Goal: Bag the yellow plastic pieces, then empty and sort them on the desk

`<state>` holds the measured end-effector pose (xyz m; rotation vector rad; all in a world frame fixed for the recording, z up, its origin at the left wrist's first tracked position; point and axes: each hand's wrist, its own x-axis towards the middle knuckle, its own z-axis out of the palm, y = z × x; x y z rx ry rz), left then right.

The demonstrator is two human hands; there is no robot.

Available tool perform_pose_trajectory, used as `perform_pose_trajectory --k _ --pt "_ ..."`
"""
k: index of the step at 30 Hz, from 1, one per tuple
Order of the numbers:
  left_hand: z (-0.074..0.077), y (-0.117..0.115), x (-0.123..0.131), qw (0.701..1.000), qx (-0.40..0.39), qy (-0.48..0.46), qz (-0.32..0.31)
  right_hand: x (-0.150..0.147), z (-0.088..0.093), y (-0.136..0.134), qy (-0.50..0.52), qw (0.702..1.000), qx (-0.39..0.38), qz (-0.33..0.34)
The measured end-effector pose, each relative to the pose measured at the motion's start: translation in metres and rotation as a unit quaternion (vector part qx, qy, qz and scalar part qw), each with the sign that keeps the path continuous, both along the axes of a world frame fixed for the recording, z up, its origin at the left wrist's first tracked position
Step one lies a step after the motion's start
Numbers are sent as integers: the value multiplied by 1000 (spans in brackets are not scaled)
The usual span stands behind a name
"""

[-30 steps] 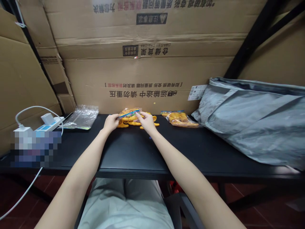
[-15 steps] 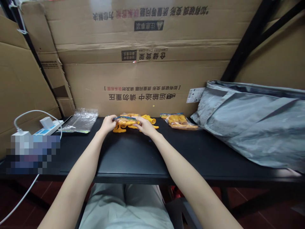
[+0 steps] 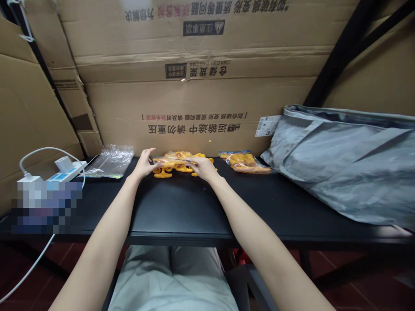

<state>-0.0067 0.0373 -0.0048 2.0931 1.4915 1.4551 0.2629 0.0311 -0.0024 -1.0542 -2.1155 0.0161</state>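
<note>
A clear plastic bag point(image 3: 171, 161) with yellow plastic pieces in it is held flat between my two hands near the back of the black table. My left hand point(image 3: 144, 165) pinches its left end, thumb toward the pieces and index finger raised off it. At the right end, my right hand point(image 3: 204, 169) grips the bag with fingers bent over its edge. Loose yellow plastic pieces point(image 3: 162, 175) lie under and around the bag, partly hidden by it and by my right hand.
Another clear bag of yellow pieces point(image 3: 248, 163) lies to the right, beside a large grey fabric bag point(image 3: 337, 172). An emptied-looking clear plastic bag point(image 3: 113, 162) is at left, near a power strip point(image 3: 66, 172) with a white cable. Cardboard point(image 3: 194, 99) walls the back.
The bag in my hands has tipped, so its blue-printed edge no longer shows. My left index finger has lifted, and my right fingers have curled further over. The view has tilted slightly downward.
</note>
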Motion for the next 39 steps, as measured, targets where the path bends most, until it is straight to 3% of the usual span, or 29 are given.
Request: perform_pose_trajectory --k 6,11,16,18,22,25,29,31,35,39 --pt "-4 6 -1 990 -96 -98 -38 1 1 4 23 998 -3 60" --pt "7 1 16 959 -83 -260 -72 -3 5 2 97 988 -70 94" --pt "11 9 30 934 -54 -337 -102 -8 9 5 209 959 -134 134" --pt "12 17 33 931 -57 -347 -101 -10 11 11 215 963 -102 125" --pt "20 33 39 934 -47 -341 -97 -15 18 27 170 985 -18 30" --pt "32 37 39 940 -61 -327 -71 -20 24 35 141 990 -6 -7" --pt "55 34 26 953 -112 -280 -27 -29 37 37 192 979 -57 38" --pt "69 31 18 961 -115 -250 -31 -35 48 38 244 961 -110 65" --pt "93 27 13 950 -98 -292 -39 -48 75 42 378 902 -191 88" --pt "112 20 15 938 -39 -333 -85 -53 101 42 411 896 -128 108"
